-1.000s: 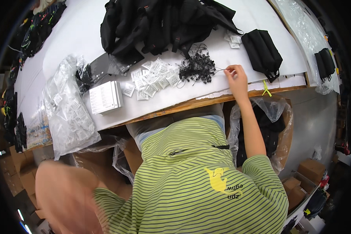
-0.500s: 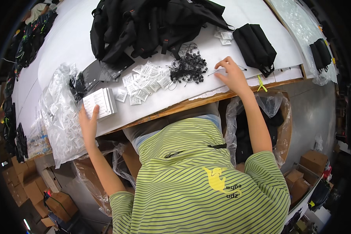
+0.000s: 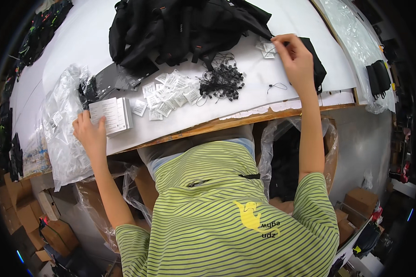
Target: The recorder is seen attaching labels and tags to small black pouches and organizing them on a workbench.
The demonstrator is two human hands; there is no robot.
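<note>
My left hand (image 3: 91,135) is at the left end of a stack of white printed cards (image 3: 110,115). Its fingers are apart, and the thumb rests by the lower corner of the stack. Far right, my right hand (image 3: 298,64) reaches over several small white packets (image 3: 266,50), beside the end of a black strap. Thumb and index finger are pinched together there; what they hold is too small to make out. Below that hand a single black string loop (image 3: 276,86) lies on the table. A heap of black string loops (image 3: 223,82) lies beside a pile of small white packets (image 3: 171,94).
Black bags (image 3: 185,27) are heaped at the back. A folded black pouch (image 3: 315,60) is partly behind my right hand. Dark cards (image 3: 120,81) and clear plastic bags (image 3: 64,129) lie at left. The table's wooden edge (image 3: 189,131) runs before me, with plastic-lined boxes below.
My right hand has moved away from me, from the single string loop to the small packets by the pouch. The loop stays on the table. My left hand has slid left along the card stack.
</note>
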